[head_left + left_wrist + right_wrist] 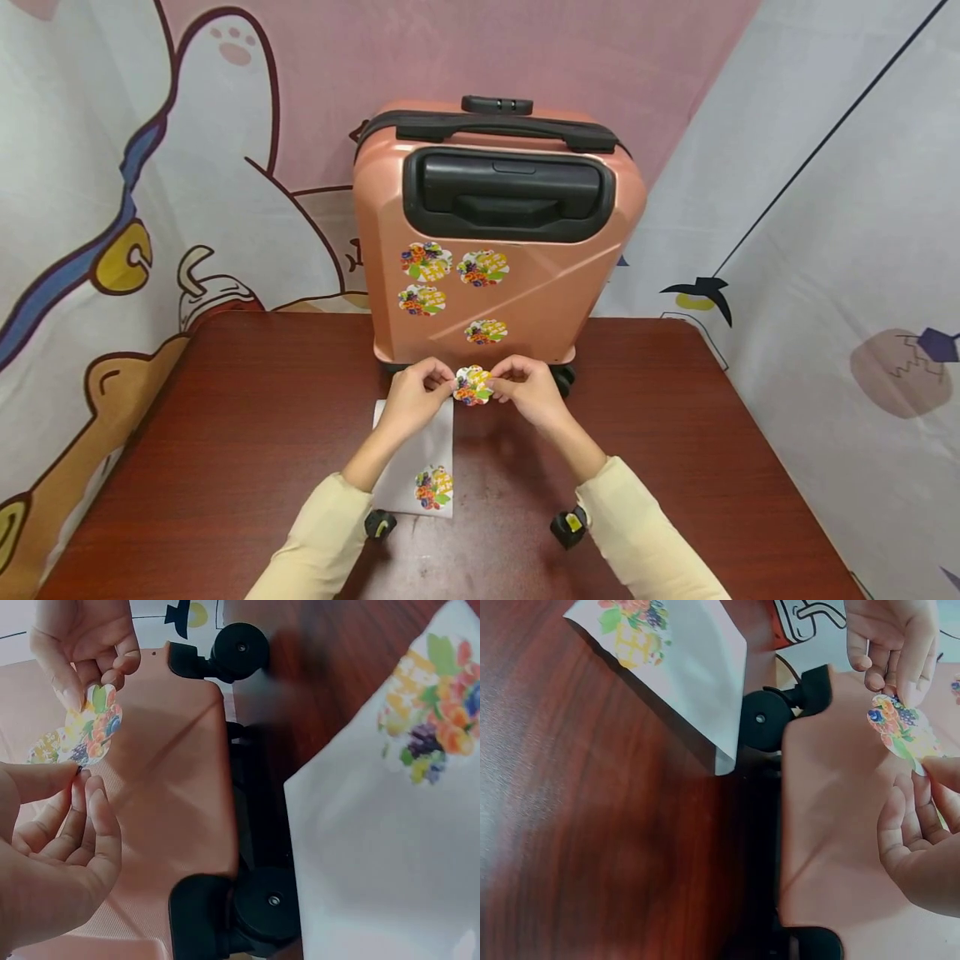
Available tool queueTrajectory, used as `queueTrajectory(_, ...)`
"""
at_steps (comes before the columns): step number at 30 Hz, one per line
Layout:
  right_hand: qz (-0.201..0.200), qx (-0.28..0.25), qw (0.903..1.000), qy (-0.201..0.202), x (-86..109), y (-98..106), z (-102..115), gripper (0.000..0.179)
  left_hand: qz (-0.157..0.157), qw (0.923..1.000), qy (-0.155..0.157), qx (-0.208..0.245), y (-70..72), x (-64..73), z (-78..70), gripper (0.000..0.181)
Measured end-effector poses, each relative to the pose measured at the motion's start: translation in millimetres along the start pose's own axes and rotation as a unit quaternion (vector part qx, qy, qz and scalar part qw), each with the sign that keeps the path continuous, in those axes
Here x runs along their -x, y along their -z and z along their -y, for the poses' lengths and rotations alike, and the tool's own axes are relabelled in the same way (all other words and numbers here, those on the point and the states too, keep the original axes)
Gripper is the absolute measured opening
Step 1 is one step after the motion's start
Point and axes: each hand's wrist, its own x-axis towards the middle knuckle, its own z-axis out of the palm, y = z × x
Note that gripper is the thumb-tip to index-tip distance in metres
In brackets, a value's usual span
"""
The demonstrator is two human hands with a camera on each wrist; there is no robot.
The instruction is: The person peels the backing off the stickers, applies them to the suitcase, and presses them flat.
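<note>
Both hands hold one fruit-print sticker (472, 386) with a scalloped edge, in front of the suitcase's lower part. My left hand (417, 395) pinches its left edge between thumb and fingers; my right hand (531, 392) pinches the right edge. Behind them stands a pink suitcase (540, 292) with a black handle recess. Several similar stickers are on its face: a top-left one (426, 262), one beside it (483, 268), one below (422, 300) and a lower one (486, 332). A white backing sheet (401, 467) with one sticker (434, 487) lies under my left forearm.
The suitcase stands on a dark red-brown wooden table (675, 467), near its back edge. Black wheels (240, 651) show at its bottom. A cartoon-printed cloth (300, 58) hangs behind and at both sides. Black wrist-worn devices (568, 528) hang beneath the forearms.
</note>
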Motion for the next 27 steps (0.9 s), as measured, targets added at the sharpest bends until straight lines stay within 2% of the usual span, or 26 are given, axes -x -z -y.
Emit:
queueTrajectory(8, -0.021, -0.005, 0.9997, -0.011, -4.0, 10, 12, 0.005, -0.015, 0.9997, -0.019, -0.002, -5.1, -10.3, -10.9, 0.006)
queueTrajectory(16, -0.054, -0.015, 0.9985, -0.001, -8.4, 16, 14, 0.004, -0.025, 0.9992, -0.029, -0.012, -8.7, -18.2, -19.3, 0.007)
queueTrajectory(23, -0.075, -0.038, 0.9965, -0.003, -12.6, 21, 19, 0.005, -0.036, 0.9978, -0.052, -0.020, -10.6, -25.3, -28.0, 0.007)
queueTrajectory(27, -0.082, -0.028, 0.9962, 0.007, -13.9, 25, 24, 0.006, -0.042, 0.9972, -0.060, -0.020, -12.1, -29.5, -32.9, 0.006)
